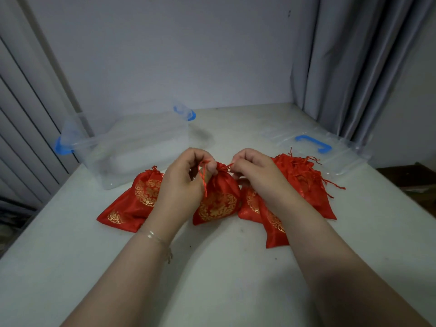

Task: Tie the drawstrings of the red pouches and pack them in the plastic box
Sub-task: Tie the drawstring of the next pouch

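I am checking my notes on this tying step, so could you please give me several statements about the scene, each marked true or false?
1. Both hands pinch drawstrings of the middle red pouch. True.
2. The plastic box already holds pouches. False: none show inside it.
3. The lid lies apart at far right. True.
4. The left hand rests flat on the table. False: it grips a cord.
5. The right hand is empty. False: it pinches a cord.

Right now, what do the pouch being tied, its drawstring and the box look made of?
Pouch: likely satin-like fabric, glossy red with gold print. Drawstring: twisted red cord, visible ply. Plastic box: clear plastic, see-through walls, blue latches. Both hands pinch the cord.
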Motion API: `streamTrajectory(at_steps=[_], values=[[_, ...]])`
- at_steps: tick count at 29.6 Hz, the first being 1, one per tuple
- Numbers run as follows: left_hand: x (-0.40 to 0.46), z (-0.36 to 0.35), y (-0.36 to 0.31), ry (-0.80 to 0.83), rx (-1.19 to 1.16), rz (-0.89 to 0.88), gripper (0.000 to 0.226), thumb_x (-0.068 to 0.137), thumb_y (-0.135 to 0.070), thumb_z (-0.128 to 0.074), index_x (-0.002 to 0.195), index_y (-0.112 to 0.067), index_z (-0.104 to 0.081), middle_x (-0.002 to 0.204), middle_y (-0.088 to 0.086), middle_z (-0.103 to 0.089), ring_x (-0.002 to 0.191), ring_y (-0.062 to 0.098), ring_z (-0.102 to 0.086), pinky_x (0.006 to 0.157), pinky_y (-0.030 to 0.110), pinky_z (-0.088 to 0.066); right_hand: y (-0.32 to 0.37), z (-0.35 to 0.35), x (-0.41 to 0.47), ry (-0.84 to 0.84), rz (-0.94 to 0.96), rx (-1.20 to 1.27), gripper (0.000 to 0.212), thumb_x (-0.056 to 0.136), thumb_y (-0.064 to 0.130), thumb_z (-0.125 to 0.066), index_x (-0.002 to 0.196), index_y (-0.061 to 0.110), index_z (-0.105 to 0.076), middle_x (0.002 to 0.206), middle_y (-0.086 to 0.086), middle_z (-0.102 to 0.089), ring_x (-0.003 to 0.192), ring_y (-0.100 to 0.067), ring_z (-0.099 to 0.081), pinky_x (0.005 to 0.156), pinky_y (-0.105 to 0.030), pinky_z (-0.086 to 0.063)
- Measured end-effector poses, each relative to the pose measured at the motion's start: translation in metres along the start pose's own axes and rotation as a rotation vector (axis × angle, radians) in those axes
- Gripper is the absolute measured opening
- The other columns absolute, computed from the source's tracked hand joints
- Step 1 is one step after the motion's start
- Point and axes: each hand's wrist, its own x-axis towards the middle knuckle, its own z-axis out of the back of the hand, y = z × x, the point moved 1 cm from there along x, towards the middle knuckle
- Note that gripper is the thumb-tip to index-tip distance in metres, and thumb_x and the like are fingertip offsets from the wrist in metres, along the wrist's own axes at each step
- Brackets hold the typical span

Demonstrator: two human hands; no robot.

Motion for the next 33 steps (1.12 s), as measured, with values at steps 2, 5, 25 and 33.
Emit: streamTrajectory(at_steps=[2, 5, 25, 33], values=[[0.005, 0.000, 0.005, -0.020, -0.135, 0.158, 0.017, 0.090, -0.009, -0.061, 0.088, -0.023, -0.054, 0.065, -0.008, -0.065, 0.066, -0.004, -0.061, 0.067, 0.013, -0.046, 0.000, -0.006, -0.001, 0.005, 0.049, -0.048, 0.011, 0.080, 0.015, -0.056, 0.070, 0.020, -0.057, 0.067, 0.005, -0.055, 0.066, -0.008, -0.053, 0.066, -0.024, -0.044], [0.008, 0.002, 0.009, -0.053, -0.317, 0.335, 0.012, 0.091, 0.000, -0.059, 0.086, -0.009, -0.052, 0.059, -0.001, -0.063, 0.060, -0.003, -0.063, 0.060, 0.009, -0.046, -0.001, -0.013, -0.005, 0.002, 0.175, -0.217, 0.018, 0.087, 0.011, -0.059, 0.076, 0.025, -0.055, 0.073, 0.010, -0.056, 0.060, 0.002, -0.050, 0.061, -0.013, -0.040], [0.007, 0.013, 0.018, 0.320, -0.287, 0.513, 0.019, 0.084, 0.010, -0.061, 0.095, -0.003, -0.069, 0.082, 0.007, -0.070, 0.073, 0.007, -0.064, 0.070, 0.013, -0.052, -0.003, -0.017, -0.011, -0.041, 0.416, -0.560, 0.005, 0.080, 0.019, -0.065, 0.080, 0.024, -0.063, 0.075, 0.017, -0.054, 0.070, -0.006, -0.052, 0.075, -0.029, -0.046], [0.001, 0.004, 0.006, 0.136, 0.111, 0.303, 0.019, 0.078, 0.000, -0.066, 0.081, -0.017, -0.074, 0.048, -0.010, -0.058, 0.042, 0.000, -0.044, 0.039, 0.009, -0.031, -0.005, -0.019, -0.014, -0.013, 0.215, -0.454, 0.009, 0.080, 0.023, -0.068, 0.073, 0.027, -0.063, 0.058, 0.012, -0.054, 0.052, -0.001, -0.049, 0.054, -0.020, -0.037]])
